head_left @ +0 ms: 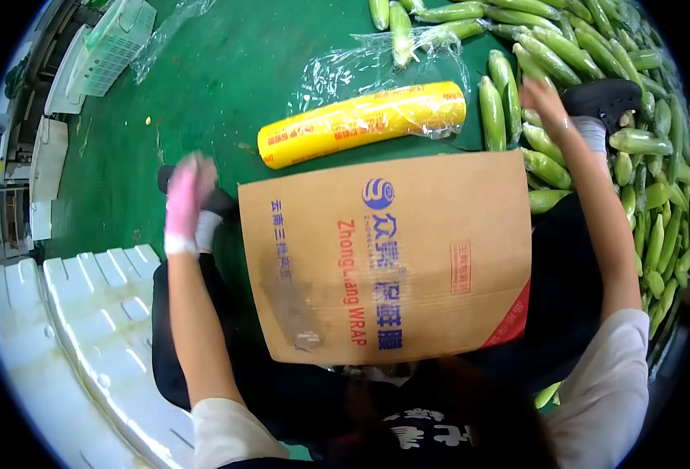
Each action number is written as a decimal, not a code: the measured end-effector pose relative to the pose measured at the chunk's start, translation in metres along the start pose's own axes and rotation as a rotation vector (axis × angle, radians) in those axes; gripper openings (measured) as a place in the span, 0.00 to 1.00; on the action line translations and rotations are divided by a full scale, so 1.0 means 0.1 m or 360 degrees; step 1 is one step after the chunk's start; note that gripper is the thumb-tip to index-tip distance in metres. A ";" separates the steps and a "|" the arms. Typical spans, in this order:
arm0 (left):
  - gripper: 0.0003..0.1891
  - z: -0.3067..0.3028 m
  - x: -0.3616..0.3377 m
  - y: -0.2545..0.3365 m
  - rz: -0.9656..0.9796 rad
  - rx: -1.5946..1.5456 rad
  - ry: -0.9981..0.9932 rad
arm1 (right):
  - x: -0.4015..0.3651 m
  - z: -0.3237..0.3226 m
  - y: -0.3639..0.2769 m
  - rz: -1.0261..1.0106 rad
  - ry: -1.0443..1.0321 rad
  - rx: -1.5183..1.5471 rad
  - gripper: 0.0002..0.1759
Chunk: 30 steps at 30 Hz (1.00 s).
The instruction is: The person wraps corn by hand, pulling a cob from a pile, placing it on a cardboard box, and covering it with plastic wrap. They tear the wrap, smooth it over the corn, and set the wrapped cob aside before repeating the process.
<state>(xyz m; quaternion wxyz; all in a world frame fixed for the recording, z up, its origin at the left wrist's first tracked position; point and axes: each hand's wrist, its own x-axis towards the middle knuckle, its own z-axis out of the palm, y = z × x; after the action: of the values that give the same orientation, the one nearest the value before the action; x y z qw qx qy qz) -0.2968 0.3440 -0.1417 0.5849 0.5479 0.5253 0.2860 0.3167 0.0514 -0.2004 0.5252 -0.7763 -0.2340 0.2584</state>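
Observation:
My left hand point(191, 195), in a pink and white glove, is smeared by motion above my left shoe, left of the cardboard box; its fingers do not show clearly. At the upper right my right hand point(544, 103) is bare and reaches the lower end of a green-husked ear of corn point(531, 66) at the heap's edge. Its fingers look bent, but the grip is not clear. Between my legs lies a flat-topped cardboard box point(431, 227) printed "Zhong Liang WRAP". Beyond it rests a yellow roll of plastic wrap point(360, 125), with clear film point(337, 74) spread loosely behind it.
A large heap of corn point(657, 219) fills the right side around my right shoe point(607, 102). White foam lids or boxes point(102, 313) lie at the lower left. A pale plastic crate point(118, 51) stands at the upper left on the green floor point(227, 78).

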 end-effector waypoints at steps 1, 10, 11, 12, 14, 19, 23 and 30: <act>0.17 -0.33 -0.21 -0.52 -0.0179 -0.0237 -0.0193 | -0.33 -0.14 0.34 0.0186 -0.0086 -0.0006 0.19; 0.16 0.20 -1.79 -2.17 -0.1139 -0.0387 -0.0276 | -1.04 0.27 0.95 0.0309 -0.0299 0.0318 0.14; 0.16 0.27 -1.78 -2.16 -0.1146 -0.0361 -0.0293 | -0.89 0.13 0.72 0.0231 -0.0257 0.0362 0.14; 0.16 0.33 -1.76 -2.17 -0.1154 -0.0331 -0.0307 | -0.73 0.03 0.49 0.0166 -0.0228 0.0410 0.14; 0.16 0.37 -1.78 -2.14 -0.1160 -0.0289 -0.0321 | -0.59 -0.15 0.22 0.0086 -0.0186 0.0458 0.14; 0.17 0.36 -1.77 -2.08 -0.1161 -0.0244 -0.0342 | -0.97 -0.14 0.55 0.0124 -0.0147 0.0351 0.14; 0.17 0.36 -1.80 -2.06 -0.1166 -0.0240 -0.0356 | -1.61 0.17 1.16 0.0223 -0.0236 0.0208 0.14; 0.18 0.38 -2.04 -2.10 -0.1217 -0.0253 -0.0344 | -1.44 0.16 1.26 -0.0062 -0.0039 0.0130 0.13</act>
<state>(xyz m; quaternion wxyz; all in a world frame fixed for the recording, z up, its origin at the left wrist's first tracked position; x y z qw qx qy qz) -0.3704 0.0961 -0.2840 0.7415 0.2929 0.6029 0.0283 0.2091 -0.0718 -0.3007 0.5586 -0.7462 -0.2447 0.2670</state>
